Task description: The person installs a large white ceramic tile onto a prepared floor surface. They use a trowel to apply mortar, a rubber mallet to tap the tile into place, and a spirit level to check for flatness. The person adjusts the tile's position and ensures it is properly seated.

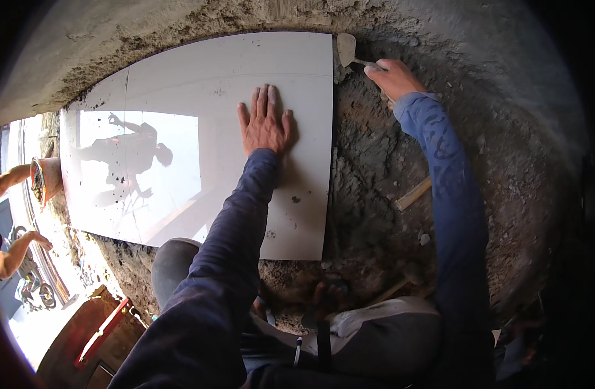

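My left hand (266,124) lies flat on a large glossy white tile (291,162), its fingers stretched out toward the far wall. In my right hand (396,80) is the handle of a trowel (347,50), whose mortar-smeared blade is up against the tile's far right corner, close to the wall. Whether the blade touches the tile I cannot tell. Along the tile's right edge lies rough grey mortar and dirt (369,168). Dark specks and smudges dot the tile, which also mirrors a person's outline.
A wooden handle (414,194) sticks out beside my right forearm. At the left, another person's hand (15,178) is at a bucket (48,181), near the tile's edge. A red level (103,334) lies lower left. The rough wall (245,16) curves behind.
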Tool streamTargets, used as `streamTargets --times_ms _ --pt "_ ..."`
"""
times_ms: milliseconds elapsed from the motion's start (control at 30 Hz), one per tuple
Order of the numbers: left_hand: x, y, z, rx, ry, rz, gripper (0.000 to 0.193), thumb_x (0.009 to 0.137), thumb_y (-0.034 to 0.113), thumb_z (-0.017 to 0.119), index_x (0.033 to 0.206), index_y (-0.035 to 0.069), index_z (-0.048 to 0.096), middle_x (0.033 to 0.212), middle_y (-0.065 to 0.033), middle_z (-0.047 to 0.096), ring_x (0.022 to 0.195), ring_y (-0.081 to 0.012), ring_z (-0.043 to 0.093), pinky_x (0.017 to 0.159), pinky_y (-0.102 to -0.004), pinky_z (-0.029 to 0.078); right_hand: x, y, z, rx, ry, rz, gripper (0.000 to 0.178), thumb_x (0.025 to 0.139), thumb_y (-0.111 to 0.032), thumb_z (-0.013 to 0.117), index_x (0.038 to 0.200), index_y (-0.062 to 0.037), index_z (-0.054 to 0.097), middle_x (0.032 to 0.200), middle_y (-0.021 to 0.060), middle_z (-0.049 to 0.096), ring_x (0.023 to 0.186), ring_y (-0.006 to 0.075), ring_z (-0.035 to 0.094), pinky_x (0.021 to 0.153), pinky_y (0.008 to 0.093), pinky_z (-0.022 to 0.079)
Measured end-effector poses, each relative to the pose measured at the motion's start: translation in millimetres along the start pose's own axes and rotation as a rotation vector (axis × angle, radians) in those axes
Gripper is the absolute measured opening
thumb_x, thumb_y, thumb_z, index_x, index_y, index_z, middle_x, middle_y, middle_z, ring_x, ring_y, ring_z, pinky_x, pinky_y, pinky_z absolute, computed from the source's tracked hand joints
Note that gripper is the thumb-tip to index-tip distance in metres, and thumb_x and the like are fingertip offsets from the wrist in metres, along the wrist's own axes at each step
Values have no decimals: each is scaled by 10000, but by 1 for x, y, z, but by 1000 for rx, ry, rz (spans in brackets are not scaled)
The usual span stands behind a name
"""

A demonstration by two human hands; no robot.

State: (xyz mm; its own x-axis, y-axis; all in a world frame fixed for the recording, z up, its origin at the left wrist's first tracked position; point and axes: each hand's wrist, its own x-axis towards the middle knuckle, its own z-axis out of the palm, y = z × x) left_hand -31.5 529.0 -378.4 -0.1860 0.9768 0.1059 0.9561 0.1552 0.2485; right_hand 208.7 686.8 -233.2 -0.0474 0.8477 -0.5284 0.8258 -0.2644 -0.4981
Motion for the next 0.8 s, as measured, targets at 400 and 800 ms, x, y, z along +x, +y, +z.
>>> streamTargets --times_ms 400,800 --pt "3 2 1 40 -41 -15 675 1030 444 385 1617 114 332 1685 -54 318 1583 -220 221 1286 -536 88 56 18 35 -293 56 -65 651 968 -463 626 1467 -53 549 1192 186 731 993 314 745 942 404 568" --pt "0 0 1 -5 -47 -16 677 1027 431 395 1621 115 324 1689 -54 310 1583 -221 220 1288 -539 69 40 20 37 -375 178 -121 612 979 -443 627 1408 -8 577 1392 227 617 1270 394 612 1084 452 496"
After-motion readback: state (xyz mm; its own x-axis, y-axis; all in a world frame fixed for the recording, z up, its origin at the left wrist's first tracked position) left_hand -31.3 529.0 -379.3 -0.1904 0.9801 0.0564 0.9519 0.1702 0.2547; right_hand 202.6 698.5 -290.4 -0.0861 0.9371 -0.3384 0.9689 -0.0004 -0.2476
